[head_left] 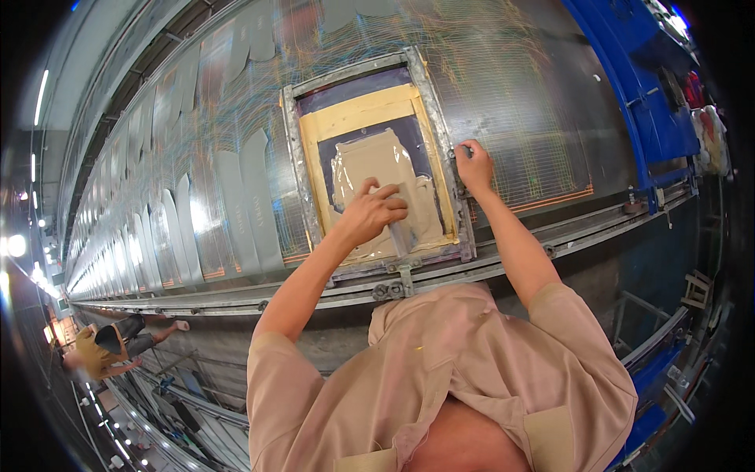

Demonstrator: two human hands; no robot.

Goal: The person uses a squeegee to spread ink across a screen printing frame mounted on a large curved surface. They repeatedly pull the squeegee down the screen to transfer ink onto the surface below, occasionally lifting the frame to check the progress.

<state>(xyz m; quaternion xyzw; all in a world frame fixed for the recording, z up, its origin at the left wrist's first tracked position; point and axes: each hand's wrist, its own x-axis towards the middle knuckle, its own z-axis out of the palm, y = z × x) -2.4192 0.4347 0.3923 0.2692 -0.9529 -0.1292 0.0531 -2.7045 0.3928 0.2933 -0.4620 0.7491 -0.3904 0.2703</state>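
A metal screen frame (289, 134) with tape borders lies on the long table, its dark mesh (393, 134) partly covered by wet beige paste (370, 161). My left hand (373, 211) is closed on a pale, translucent squeegee (399, 234) that stands in the paste at the lower middle of the screen. My right hand (473, 167) is closed at the frame's right side, on a small dark part that is mostly hidden by my fingers.
The long printing table (550, 110) carries grey cut pieces (259, 197) to the left and has a metal rail (519, 245) along its near edge. A blue metal structure (645, 126) stands at the far right. A co-worker (106, 350) is at lower left, further along the aisle.
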